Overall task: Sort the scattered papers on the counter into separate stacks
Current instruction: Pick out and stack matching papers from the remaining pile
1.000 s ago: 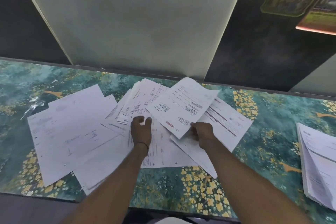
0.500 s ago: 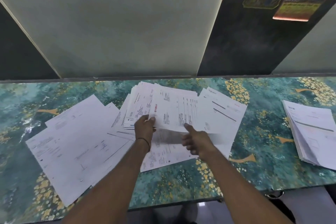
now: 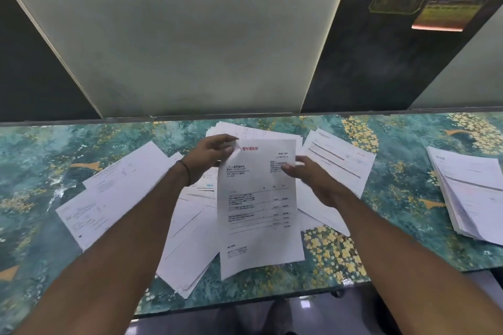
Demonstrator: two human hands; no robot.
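A printed sheet with a red heading (image 3: 258, 209) hangs upright above the counter, facing me. My left hand (image 3: 209, 155) pinches its top left corner. My right hand (image 3: 310, 179) touches its right edge with the fingers spread and fairly straight. Under the sheet lies a loose spread of white papers (image 3: 125, 187) across the middle and left of the counter (image 3: 402, 198). More printed sheets (image 3: 340, 160) fan out behind my right hand. A neat stack of papers (image 3: 471, 193) sits at the far right.
The counter has a teal and yellow floral surface, with its front edge (image 3: 272, 299) close to me. A pale wall panel (image 3: 190, 49) and dark panels rise right behind the counter. Bare counter shows between the spread and the right stack.
The sheet with the red heading has been lifted off the pile and turned upright toward me. My left hand rose with it; my right hand opened along its right edge.
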